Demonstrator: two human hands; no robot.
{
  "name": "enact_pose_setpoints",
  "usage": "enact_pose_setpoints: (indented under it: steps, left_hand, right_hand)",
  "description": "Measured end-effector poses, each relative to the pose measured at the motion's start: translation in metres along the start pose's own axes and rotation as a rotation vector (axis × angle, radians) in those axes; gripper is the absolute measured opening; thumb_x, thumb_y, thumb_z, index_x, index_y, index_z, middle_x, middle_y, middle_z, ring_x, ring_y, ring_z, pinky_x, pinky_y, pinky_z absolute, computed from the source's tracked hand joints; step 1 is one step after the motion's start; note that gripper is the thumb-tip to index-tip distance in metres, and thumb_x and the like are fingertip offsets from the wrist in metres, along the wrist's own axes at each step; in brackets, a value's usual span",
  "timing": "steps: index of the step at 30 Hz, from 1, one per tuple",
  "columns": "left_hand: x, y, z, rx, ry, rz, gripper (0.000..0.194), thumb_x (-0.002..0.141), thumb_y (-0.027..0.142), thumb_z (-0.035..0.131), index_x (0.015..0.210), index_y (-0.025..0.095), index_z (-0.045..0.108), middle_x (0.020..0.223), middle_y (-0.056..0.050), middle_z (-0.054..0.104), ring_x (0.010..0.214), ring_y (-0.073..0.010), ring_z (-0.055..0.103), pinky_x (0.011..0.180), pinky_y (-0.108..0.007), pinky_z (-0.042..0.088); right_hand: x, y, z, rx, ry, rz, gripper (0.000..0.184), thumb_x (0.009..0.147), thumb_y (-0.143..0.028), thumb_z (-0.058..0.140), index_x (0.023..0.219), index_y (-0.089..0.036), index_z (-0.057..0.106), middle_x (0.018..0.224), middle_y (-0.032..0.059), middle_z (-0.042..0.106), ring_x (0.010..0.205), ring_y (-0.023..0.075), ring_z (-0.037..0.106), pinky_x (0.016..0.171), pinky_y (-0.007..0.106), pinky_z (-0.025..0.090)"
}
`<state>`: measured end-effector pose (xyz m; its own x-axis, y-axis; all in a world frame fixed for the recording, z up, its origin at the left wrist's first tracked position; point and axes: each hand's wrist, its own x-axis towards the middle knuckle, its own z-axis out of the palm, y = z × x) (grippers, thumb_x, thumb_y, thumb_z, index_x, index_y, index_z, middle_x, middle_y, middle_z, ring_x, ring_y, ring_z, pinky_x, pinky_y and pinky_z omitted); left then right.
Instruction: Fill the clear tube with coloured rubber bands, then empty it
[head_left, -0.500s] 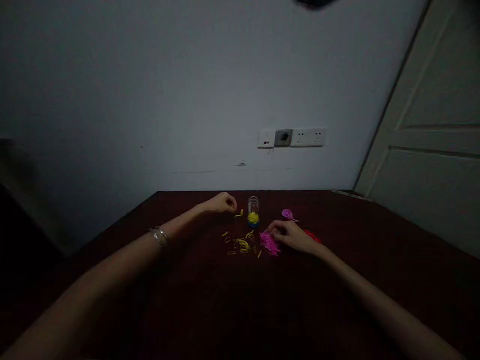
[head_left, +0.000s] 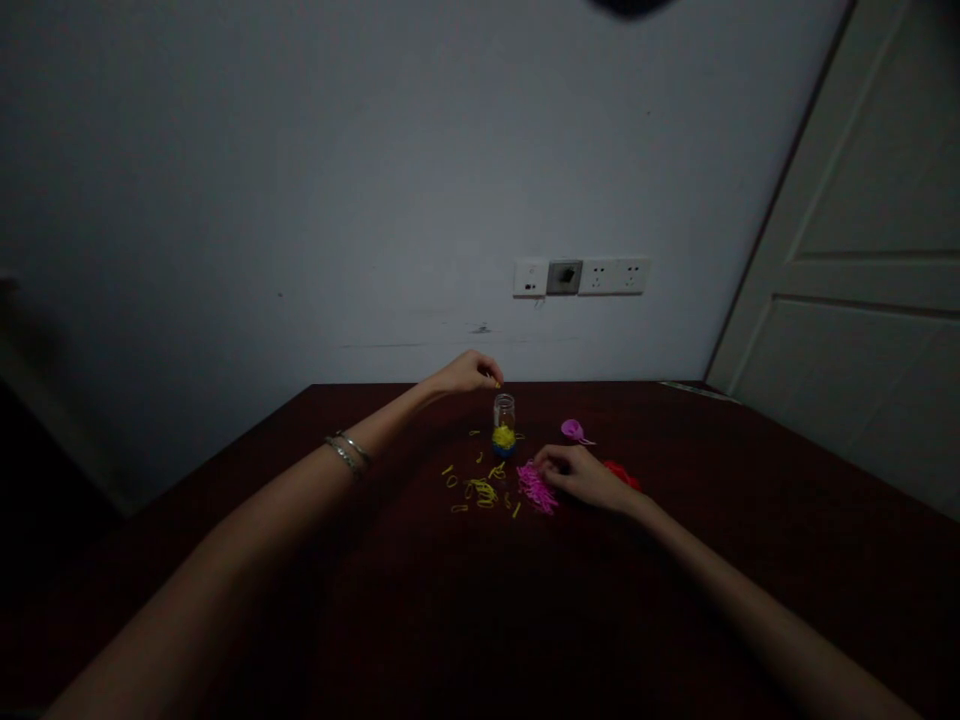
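Over the mouth of a small glass jar [head_left: 505,413], my left hand [head_left: 471,372] pinches a tiny yellow rubber band [head_left: 496,384]. Yellow pieces lie above a blue layer inside the jar, which stands upright without a lid. Loose yellow rubber bands [head_left: 484,491] are scattered in front of it. My right hand [head_left: 585,476] rests at a pile of pink rubber bands [head_left: 537,490], its fingers curled together at the pile's edge; what they hold, if anything, is hidden. A red heap [head_left: 622,475] lies partly behind this hand.
A pink spoon-like or funnel-like piece [head_left: 573,430] lies right of the jar. The dark table [head_left: 420,600] meets a wall with sockets [head_left: 581,277]. A pale door [head_left: 862,260] stands at the right. A thin flat strip [head_left: 701,392] lies at the back right edge.
My left hand has risen and moved right, from the table beside the jar to above its mouth, with a yellow rubber band. My right hand has stayed by the pink pile.
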<state>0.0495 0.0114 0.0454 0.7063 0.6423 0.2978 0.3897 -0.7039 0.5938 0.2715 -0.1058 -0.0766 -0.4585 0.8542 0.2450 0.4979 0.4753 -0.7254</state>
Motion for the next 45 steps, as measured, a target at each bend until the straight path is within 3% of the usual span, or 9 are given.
enact_pose_setpoints:
  steps: [11, 20, 25, 29, 32, 38, 45]
  left_hand:
    - [0.007, 0.004, 0.013, 0.013, -0.084, -0.031, 0.018, 0.061, 0.008, 0.055, 0.073, 0.010, 0.068, 0.065, -0.002, 0.063, 0.060, -0.0091, 0.051, 0.057, -0.021, 0.037]
    - [0.008, -0.002, 0.012, 0.036, -0.072, -0.027, 0.023, 0.060, 0.009, 0.056, 0.078, 0.010, 0.070, 0.066, -0.002, 0.063, 0.060, -0.0095, 0.050, 0.058, -0.021, 0.036]
    - [0.009, -0.005, 0.010, 0.007, -0.034, -0.028, 0.022, 0.062, 0.012, 0.056, 0.080, 0.012, 0.070, 0.069, -0.003, 0.064, 0.062, -0.0095, 0.051, 0.059, -0.021, 0.038]
    - [0.011, -0.026, 0.009, -0.003, 0.133, -0.095, 0.024, 0.065, 0.018, 0.057, 0.085, 0.010, 0.069, 0.073, -0.004, 0.065, 0.063, -0.0097, 0.052, 0.060, -0.021, 0.039]
    - [0.005, -0.053, 0.018, 0.051, 0.216, -0.229, 0.024, 0.064, 0.018, 0.056, 0.083, 0.009, 0.068, 0.069, -0.003, 0.063, 0.060, -0.0099, 0.052, 0.057, -0.021, 0.039]
    - [-0.024, -0.096, 0.050, 0.252, 0.003, -0.341, 0.020, 0.059, 0.014, 0.059, 0.076, 0.013, 0.069, 0.070, -0.003, 0.065, 0.067, -0.0133, 0.056, 0.061, -0.020, 0.041]
    - [-0.030, -0.108, 0.067, 0.312, -0.063, -0.341, 0.022, 0.066, 0.020, 0.060, 0.085, 0.013, 0.069, 0.083, -0.006, 0.067, 0.075, -0.0160, 0.059, 0.069, -0.022, 0.043]
  right_hand:
    - [-0.001, -0.002, 0.002, -0.015, 0.003, -0.008, 0.017, 0.074, -0.017, 0.048, 0.085, -0.014, 0.061, 0.069, 0.0006, 0.057, 0.059, 0.0102, 0.047, 0.055, 0.022, 0.038]
    - [0.002, -0.002, -0.004, -0.026, 0.010, -0.017, 0.018, 0.075, -0.019, 0.047, 0.087, -0.014, 0.061, 0.070, 0.0010, 0.058, 0.060, 0.0108, 0.049, 0.055, 0.022, 0.039]
    - [0.013, 0.001, -0.015, -0.111, 0.090, -0.029, 0.019, 0.075, -0.021, 0.047, 0.087, -0.015, 0.061, 0.070, 0.0017, 0.060, 0.063, 0.0122, 0.053, 0.059, 0.023, 0.042]
    - [0.040, 0.007, -0.025, -0.242, 0.168, 0.009, 0.022, 0.073, -0.018, 0.048, 0.088, -0.015, 0.065, 0.078, 0.0048, 0.065, 0.070, 0.0143, 0.058, 0.064, 0.025, 0.043]
    - [0.064, 0.013, -0.024, -0.359, 0.138, 0.061, 0.025, 0.070, -0.011, 0.051, 0.089, -0.015, 0.067, 0.087, 0.0066, 0.067, 0.078, 0.0162, 0.060, 0.071, 0.025, 0.044]
    - [0.095, 0.026, -0.008, -0.451, 0.017, 0.109, 0.031, 0.064, -0.004, 0.055, 0.089, -0.016, 0.068, 0.093, 0.0079, 0.068, 0.085, 0.0186, 0.061, 0.075, 0.024, 0.044]
    - [0.106, 0.034, 0.001, -0.519, -0.050, 0.086, 0.024, 0.066, -0.006, 0.053, 0.082, -0.014, 0.068, 0.088, 0.0097, 0.069, 0.079, 0.0183, 0.062, 0.067, 0.022, 0.042]
